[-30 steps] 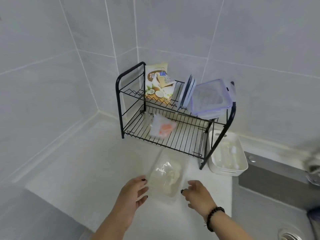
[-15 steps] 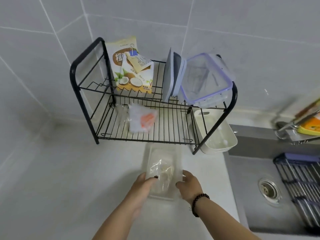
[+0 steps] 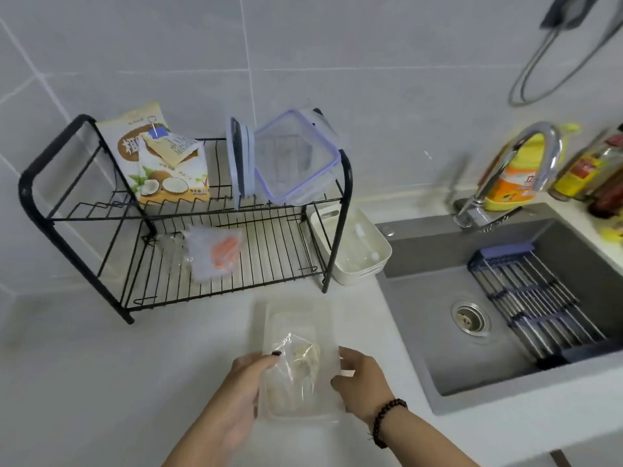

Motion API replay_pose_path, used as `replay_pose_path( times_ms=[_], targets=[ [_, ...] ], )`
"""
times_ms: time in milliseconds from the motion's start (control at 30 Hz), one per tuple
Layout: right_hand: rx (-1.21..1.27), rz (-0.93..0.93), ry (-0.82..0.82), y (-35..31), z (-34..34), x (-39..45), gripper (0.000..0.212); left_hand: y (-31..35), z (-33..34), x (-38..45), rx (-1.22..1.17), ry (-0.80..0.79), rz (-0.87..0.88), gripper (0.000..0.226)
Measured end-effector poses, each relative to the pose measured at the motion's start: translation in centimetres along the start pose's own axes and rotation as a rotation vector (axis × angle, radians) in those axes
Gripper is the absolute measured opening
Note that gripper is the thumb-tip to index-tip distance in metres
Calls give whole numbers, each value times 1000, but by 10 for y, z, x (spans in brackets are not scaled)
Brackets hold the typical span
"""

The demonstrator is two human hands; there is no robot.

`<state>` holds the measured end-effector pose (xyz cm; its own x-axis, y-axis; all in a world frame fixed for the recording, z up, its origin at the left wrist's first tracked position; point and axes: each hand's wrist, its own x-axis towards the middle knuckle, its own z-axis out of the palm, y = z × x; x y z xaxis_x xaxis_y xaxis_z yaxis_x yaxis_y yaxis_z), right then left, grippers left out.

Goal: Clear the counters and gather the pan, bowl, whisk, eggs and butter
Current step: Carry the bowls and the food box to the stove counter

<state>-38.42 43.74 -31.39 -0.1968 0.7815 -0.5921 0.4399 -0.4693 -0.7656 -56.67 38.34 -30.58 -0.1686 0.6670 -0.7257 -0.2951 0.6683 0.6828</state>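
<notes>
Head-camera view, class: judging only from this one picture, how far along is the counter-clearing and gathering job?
Done: nothing that can be confirmed. No pan, bowl, whisk, eggs or butter shows anywhere.

In hand: the left hand and right hand grip the sides of a clear plastic container on the counter; it holds a small bag.

Left: the black rack holds a coconut packet, and every listed item remains to be found.

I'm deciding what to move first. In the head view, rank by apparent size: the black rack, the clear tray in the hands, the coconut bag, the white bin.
1. black rack, clearly largest.
2. clear tray, though being nearest the camera enlarges it.
3. coconut bag and white bin look alike; the rack partly hides the bin, so no ranking.
</notes>
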Motion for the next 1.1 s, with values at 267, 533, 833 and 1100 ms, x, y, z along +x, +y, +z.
replay_pose_path(
  times_ms=[267, 533, 833, 1100],
  targets=[
    [215, -81, 218, 51, -106, -79, 52, 6, 99, -34, 176, -202, 58, 43],
    [274, -74, 422, 122, -211, -191, 55, -46, 236, -93, 364, -446, 132, 33],
    [482, -129, 789, 214, -310, -334, 44, -126, 401, -166, 466, -727, 130, 26],
    [869, -42, 1081, 293, -347, -398, 26, -175, 507, -219, 637, -908, 154, 25]
  ],
)
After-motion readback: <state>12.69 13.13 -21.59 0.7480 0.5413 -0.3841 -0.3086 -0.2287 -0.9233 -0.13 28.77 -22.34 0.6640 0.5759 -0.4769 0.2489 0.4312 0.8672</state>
